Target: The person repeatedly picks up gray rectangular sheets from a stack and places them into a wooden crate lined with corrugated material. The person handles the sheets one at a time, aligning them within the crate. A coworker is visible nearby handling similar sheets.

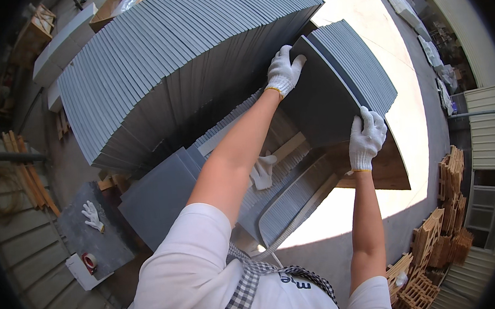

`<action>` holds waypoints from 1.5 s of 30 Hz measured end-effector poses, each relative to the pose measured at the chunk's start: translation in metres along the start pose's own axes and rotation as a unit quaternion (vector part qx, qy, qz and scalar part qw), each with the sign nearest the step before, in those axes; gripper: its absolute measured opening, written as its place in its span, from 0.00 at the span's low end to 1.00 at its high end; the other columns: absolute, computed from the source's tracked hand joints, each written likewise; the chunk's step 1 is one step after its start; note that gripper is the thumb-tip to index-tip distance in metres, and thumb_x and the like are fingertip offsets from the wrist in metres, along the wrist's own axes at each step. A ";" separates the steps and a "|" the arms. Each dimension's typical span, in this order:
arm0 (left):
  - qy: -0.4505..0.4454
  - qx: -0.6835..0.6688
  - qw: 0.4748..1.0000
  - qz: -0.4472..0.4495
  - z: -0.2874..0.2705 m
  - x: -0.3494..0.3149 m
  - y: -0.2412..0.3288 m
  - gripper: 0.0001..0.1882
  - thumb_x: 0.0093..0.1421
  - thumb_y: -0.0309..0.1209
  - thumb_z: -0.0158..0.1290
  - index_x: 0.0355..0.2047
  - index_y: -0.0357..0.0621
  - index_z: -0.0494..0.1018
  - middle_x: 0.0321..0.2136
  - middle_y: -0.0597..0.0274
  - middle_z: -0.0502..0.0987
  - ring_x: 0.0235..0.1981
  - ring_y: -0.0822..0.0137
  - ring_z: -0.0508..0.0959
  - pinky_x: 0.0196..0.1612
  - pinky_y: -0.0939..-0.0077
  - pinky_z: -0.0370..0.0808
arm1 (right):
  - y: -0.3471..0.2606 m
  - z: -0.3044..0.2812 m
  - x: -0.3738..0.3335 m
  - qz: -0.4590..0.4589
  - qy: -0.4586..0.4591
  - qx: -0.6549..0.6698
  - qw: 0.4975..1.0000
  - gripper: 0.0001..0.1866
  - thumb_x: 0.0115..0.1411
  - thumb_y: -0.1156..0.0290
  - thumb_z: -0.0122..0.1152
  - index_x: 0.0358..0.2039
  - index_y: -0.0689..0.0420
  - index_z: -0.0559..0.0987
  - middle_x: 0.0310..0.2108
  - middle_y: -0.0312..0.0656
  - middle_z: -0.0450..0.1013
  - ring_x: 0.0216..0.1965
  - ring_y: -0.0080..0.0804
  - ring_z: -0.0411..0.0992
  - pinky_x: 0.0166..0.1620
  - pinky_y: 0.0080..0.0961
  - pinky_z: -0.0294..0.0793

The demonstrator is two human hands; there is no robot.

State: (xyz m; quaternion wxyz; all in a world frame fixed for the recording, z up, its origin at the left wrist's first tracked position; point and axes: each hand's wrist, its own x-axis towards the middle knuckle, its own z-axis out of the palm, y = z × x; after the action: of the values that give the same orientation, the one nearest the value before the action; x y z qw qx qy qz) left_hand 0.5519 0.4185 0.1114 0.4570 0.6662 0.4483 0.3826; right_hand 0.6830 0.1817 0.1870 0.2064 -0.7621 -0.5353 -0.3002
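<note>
Remotely, I saw the left hand [283,71] clamped on the left edge of the dark slab [321,95] and the right hand [367,138] clamped near its right corner. The slab stood against an upright slab row [358,60]. Uneven grip, I judged, could cause slipping and chipped corners.

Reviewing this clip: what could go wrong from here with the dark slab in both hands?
The front slab is held near its upper corners by the left hand and right hand, so it might tip if either grip slips. Either hand could be pinched against the stacked slabs close behind. The slab might also knock the large row of slabs beside the left hand.
</note>
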 end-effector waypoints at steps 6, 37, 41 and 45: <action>-0.079 0.042 0.996 0.031 -0.020 -0.005 -0.045 0.40 0.61 0.59 0.52 0.63 0.43 0.63 0.58 0.43 0.70 0.60 0.45 0.69 0.62 0.59 0.66 | 0.000 -0.012 -0.062 0.324 -0.047 0.401 0.855 0.20 0.64 0.72 0.62 0.56 0.62 0.75 0.49 0.41 0.75 0.50 0.33 0.72 0.54 0.28 0.70; 0.139 0.211 0.894 -0.370 -0.341 -0.423 -0.079 0.32 0.57 0.62 0.53 0.30 0.40 0.77 0.33 0.44 0.81 0.39 0.44 0.80 0.43 0.53 0.75 | -0.180 -0.006 -0.198 0.037 -0.448 0.433 0.781 0.21 0.66 0.52 0.58 0.28 0.58 0.76 0.19 0.35 0.69 0.18 0.24 0.66 0.24 0.25 0.67; 0.173 0.184 0.871 -0.421 -0.368 -0.452 -0.124 0.37 0.57 0.63 0.53 0.35 0.33 0.78 0.36 0.37 0.80 0.41 0.42 0.79 0.45 0.56 0.74 | -0.251 0.019 -0.171 0.013 -0.570 0.347 0.744 0.27 0.62 0.46 0.59 0.34 0.64 0.79 0.24 0.47 0.74 0.28 0.40 0.73 0.34 0.36 0.72; 0.240 0.194 0.854 -0.418 -0.371 -0.457 -0.166 0.36 0.56 0.64 0.53 0.26 0.35 0.77 0.30 0.38 0.78 0.36 0.40 0.78 0.41 0.52 0.72 | -0.288 0.077 -0.160 -0.069 -0.549 0.299 0.778 0.32 0.61 0.42 0.56 0.42 0.63 0.82 0.37 0.56 0.79 0.41 0.53 0.78 0.48 0.39 0.74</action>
State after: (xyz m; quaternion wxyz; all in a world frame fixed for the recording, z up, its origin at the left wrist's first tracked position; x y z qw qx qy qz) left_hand 0.0302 0.1146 0.0149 0.3136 0.3782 0.8455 0.2092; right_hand 0.3910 0.2181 0.0201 0.0737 -0.6585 -0.6721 0.3305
